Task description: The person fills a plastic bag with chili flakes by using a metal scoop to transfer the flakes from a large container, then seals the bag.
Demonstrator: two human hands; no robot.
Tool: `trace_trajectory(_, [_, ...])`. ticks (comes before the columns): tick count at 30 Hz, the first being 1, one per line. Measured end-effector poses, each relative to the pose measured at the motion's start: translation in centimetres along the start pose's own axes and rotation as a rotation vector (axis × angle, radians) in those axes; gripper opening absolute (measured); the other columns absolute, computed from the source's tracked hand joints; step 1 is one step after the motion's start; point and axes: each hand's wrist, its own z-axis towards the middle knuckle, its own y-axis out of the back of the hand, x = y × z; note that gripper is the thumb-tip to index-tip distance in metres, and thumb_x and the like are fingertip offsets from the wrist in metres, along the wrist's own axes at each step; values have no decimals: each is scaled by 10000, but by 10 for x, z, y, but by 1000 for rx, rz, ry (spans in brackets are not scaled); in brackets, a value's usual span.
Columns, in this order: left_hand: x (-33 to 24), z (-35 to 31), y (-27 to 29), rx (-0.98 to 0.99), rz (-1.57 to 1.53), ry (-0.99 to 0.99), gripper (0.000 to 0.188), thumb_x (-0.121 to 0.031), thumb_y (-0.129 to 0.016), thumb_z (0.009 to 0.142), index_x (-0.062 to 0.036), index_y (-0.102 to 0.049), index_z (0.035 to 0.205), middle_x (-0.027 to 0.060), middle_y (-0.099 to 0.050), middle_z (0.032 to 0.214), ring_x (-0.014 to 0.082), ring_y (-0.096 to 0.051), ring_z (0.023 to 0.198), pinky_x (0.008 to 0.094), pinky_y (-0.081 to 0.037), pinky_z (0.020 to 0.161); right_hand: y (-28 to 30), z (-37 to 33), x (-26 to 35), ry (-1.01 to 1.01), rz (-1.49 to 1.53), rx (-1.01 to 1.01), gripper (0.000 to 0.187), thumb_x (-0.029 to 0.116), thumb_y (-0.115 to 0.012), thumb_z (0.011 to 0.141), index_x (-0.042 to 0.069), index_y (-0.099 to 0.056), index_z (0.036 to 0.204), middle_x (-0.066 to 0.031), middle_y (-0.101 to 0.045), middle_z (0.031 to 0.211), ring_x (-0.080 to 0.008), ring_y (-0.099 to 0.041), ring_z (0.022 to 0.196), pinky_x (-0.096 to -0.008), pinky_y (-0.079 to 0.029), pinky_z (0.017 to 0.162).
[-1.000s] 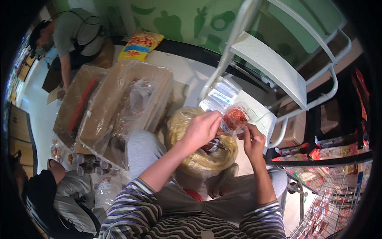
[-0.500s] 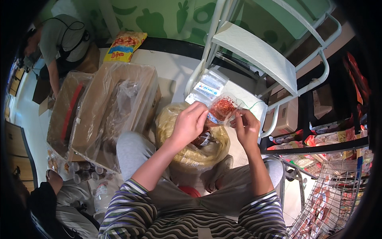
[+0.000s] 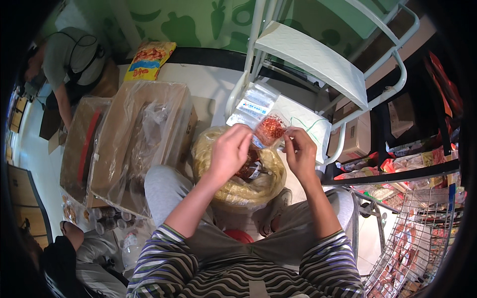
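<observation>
Between my two hands is a small clear plastic bag (image 3: pixel 271 130) with red chili flakes inside. My left hand (image 3: pixel 231 151) pinches its left edge. Fingertips of my right hand (image 3: pixel 300 148) are closed on its right corner. Below the bag stands a container lined with a yellowish plastic bag (image 3: pixel 218 190); dark red contents and a small packet show in its opening. Just beyond my hands, a stack of flat clear bags with blue-and-white labels (image 3: pixel 254 107) lies on the lowest step of a white step ladder (image 3: pixel 313 64).
Left of me stand two cardboard boxes (image 3: pixel 187 116) lined with clear plastic, with jars (image 3: pixel 105 221) and a plastic bottle (image 3: pixel 131 248) nearby. A yellow snack bag (image 3: pixel 149 59) leans by the wall. A wire cart (image 3: pixel 417 223) is at right. Other people (image 3: pixel 74 54) are at left.
The chili flake bag and both hands have shifted slightly left, and the bag is turned a little. Both hands keep hold of its edges.
</observation>
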Motion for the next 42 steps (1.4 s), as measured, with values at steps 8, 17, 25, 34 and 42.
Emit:
trace_trajectory(8, [-7,0,1,16,69,-7,63,-23,-620,919,36,-643,919,152,-680,922,301,-681,794,356,-530,713,-9,-10,1,-144,51,16,52,-36,-598,921,-31,-559,954,-190,-627,910,-246,-616,596,-332,-467,541])
trace_trajectory(17, [-4,3,4,-35,64,-65,54,-37,-636,909,8,-660,927,157,-673,908,346,-670,773,396,-533,689,-8,-14,6,-250,116,87,42,-35,-559,953,-31,-519,963,-162,-622,823,-221,-674,633,-337,-510,546])
trace_trajectory(25, [-2,-1,6,33,35,3,127,-37,-626,930,-13,-629,1055,181,-681,860,339,-684,715,365,-528,632,-1,-17,9,-304,206,147,54,17,-535,1000,-37,-539,994,-151,-708,807,-203,-744,775,-287,-573,655])
trace_trajectory(34, [-7,1,5,44,46,-2,54,-55,-616,941,-4,-605,953,191,-643,802,374,-637,674,406,-491,610,2,-12,9,-203,35,97,51,45,-595,965,-2,-604,948,-163,-659,691,-233,-698,607,-323,-501,529])
trace_trajectory(42, [6,-6,-10,30,-5,-20,74,-52,-580,957,5,-595,912,163,-629,800,306,-642,677,406,-521,626,-8,-12,12,-194,17,22,40,22,-620,938,-13,-601,936,-180,-640,701,-255,-680,571,-335,-493,509])
